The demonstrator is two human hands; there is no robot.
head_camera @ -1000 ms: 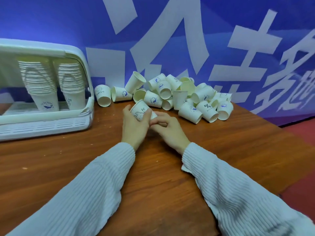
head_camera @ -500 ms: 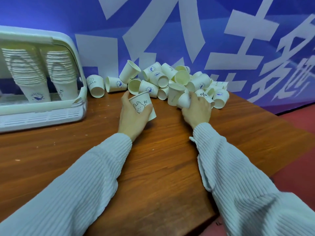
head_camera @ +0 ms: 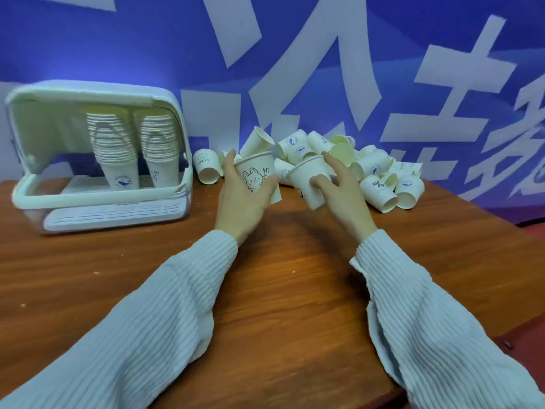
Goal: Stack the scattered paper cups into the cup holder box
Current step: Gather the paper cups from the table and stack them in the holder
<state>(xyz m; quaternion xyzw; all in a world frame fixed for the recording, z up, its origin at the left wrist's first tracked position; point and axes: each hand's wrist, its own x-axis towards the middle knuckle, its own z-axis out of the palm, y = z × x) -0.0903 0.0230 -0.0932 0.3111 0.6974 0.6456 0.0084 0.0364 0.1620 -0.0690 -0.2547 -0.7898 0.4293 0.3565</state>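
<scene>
My left hand [head_camera: 241, 199] grips an upright white paper cup with a rabbit drawing and "Hi" [head_camera: 256, 175], above the table's middle. Just right of it, my right hand [head_camera: 343, 190] holds a second plain-sided paper cup [head_camera: 309, 181], tilted with its mouth up and back. Behind both hands lies a pile of several loose paper cups [head_camera: 377, 172] on their sides against the blue wall. The white cup holder box [head_camera: 100, 199] stands open at the left, with two tall stacks of nested cups [head_camera: 118, 149] inside.
The brown wooden table [head_camera: 280, 276] runs to an edge at the right, with red floor [head_camera: 530, 225] beyond. A blue banner with large white characters [head_camera: 295, 69] backs the table. One cup marked "HELLO" [head_camera: 205, 169] lies between the box and my left hand.
My right hand has come back from the pile with a cup and now holds it beside the left hand's cup. The left hand has lifted its cup slightly. The camera view has shifted.
</scene>
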